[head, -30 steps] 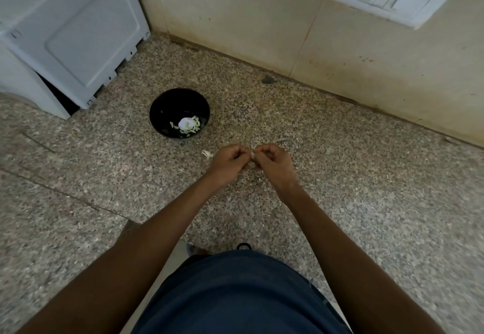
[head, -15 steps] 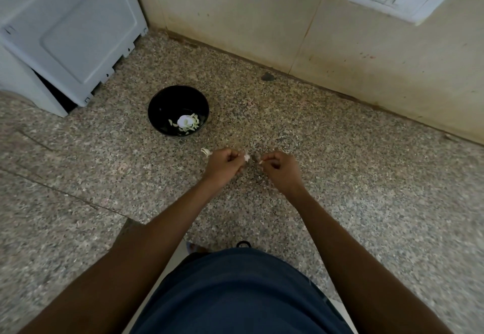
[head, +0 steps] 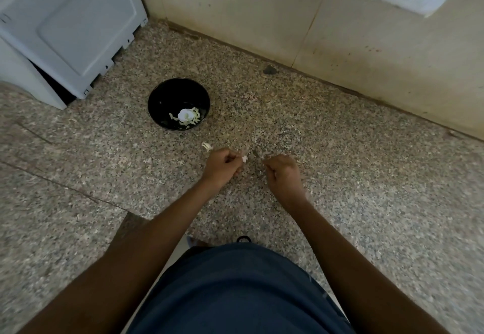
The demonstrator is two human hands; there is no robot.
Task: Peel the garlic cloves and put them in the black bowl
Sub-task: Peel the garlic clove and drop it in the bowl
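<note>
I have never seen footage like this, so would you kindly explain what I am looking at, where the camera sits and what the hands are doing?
There is no machine here: a person wears a camera on the head, looking down at their own two hands above a speckled stone counter. The left hand pinches a small garlic clove; the right hand is curled, and whether its grip holds anything is too small to tell. The black bowl already holds pale pieces. A white scrap lies near the left hand.

- The hands have come apart: a second ago they met fingertip to fingertip, now a clear gap shows.
- Left hand (head: 222,165) keeps the garlic clove (head: 244,159) pinched.
- Right hand (head: 282,175) has drawn away rightward, fingers curled.
</note>
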